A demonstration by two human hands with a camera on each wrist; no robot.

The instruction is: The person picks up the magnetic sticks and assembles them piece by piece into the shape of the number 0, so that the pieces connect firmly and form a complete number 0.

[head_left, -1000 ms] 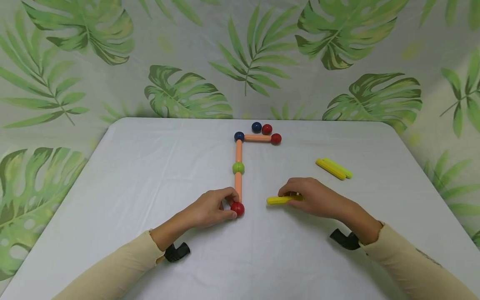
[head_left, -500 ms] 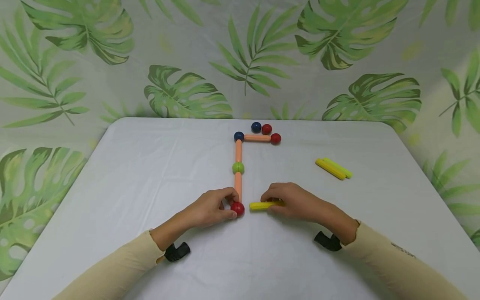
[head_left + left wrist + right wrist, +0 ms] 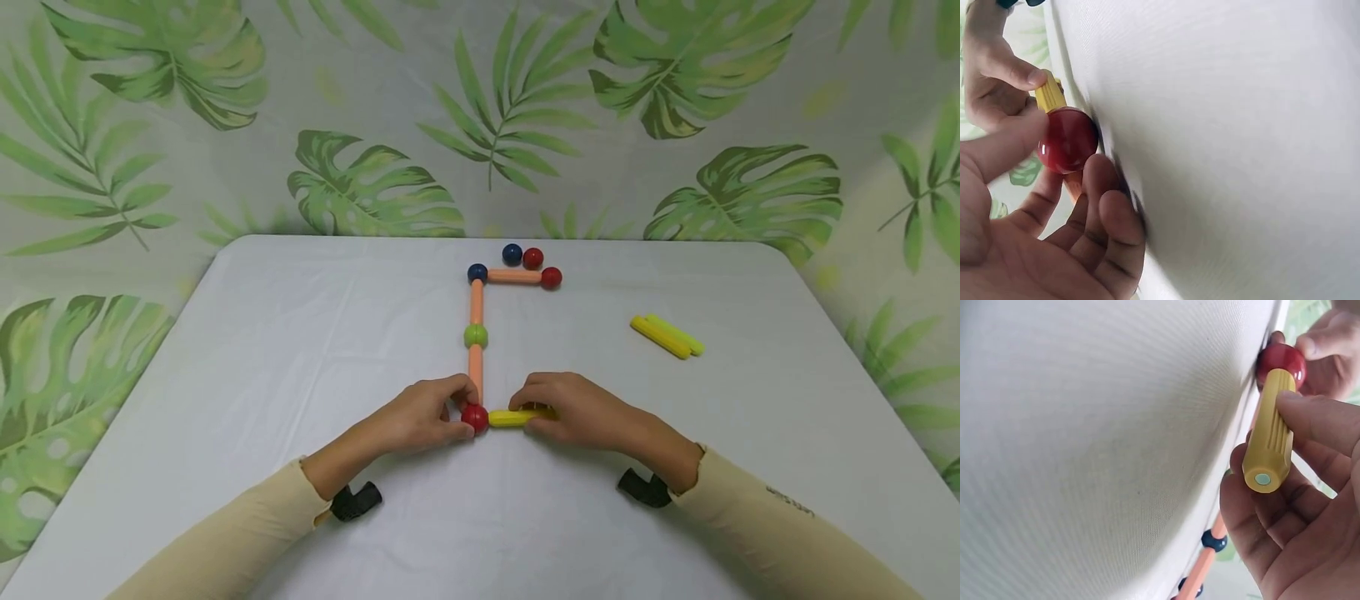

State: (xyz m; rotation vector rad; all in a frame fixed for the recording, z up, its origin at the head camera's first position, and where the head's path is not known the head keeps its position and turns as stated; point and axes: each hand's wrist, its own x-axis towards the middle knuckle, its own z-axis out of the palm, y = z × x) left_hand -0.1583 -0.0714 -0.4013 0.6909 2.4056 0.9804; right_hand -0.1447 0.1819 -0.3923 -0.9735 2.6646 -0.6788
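My left hand (image 3: 423,417) pinches a red ball (image 3: 475,419) at the near end of a chain on the table. From that ball an orange stick (image 3: 476,371) runs away to a green ball (image 3: 476,336), then another orange stick (image 3: 477,302) to a dark blue ball (image 3: 477,273). My right hand (image 3: 581,412) grips a yellow stick (image 3: 510,418) between thumb and fingers. The yellow stick's left end touches the red ball, as the right wrist view also shows; its free end (image 3: 1263,479) bears a pale round inset. Part of the stick is hidden by the right fingers in the head view.
At the far end an orange stick (image 3: 514,276) joins the blue ball to a red ball (image 3: 551,277). Behind it lie a loose blue ball (image 3: 512,254) and red ball (image 3: 533,258). Two yellow sticks (image 3: 663,336) lie side by side at right on the white table (image 3: 300,333).
My right hand has moved left and slightly nearer with the yellow stick, whose end has come to the red ball. The left hand has stayed in place on that ball.
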